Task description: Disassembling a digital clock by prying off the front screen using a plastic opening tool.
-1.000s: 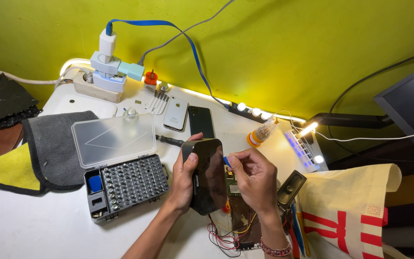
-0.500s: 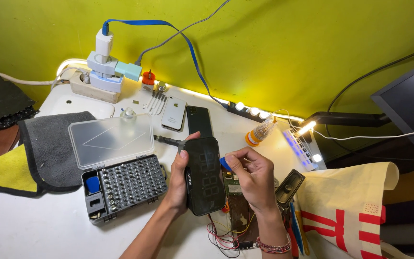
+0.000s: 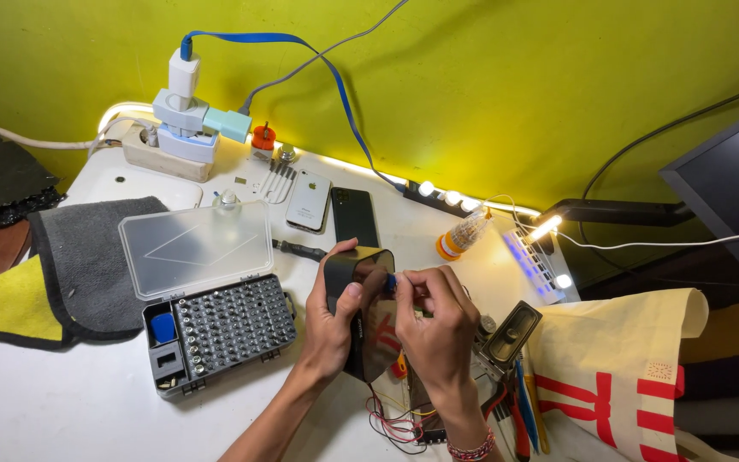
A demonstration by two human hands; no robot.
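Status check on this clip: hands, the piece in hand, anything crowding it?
Left hand grips dark glossy panel, upright over the table. Right hand pinches a small blue bit at its edge. Open bit case left, loose wires below.

Repair workbench, bit set [image 3: 231, 332], phones [image 3: 310, 201], pliers [image 3: 517, 419]

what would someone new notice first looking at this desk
Mid-table, the left hand grips a dark glossy panel while the right hand pinches something small and blue at its top edge. Left of them sits an open screwdriver bit case; behind, a stacked power strip stands against the bright yellow-green wall.
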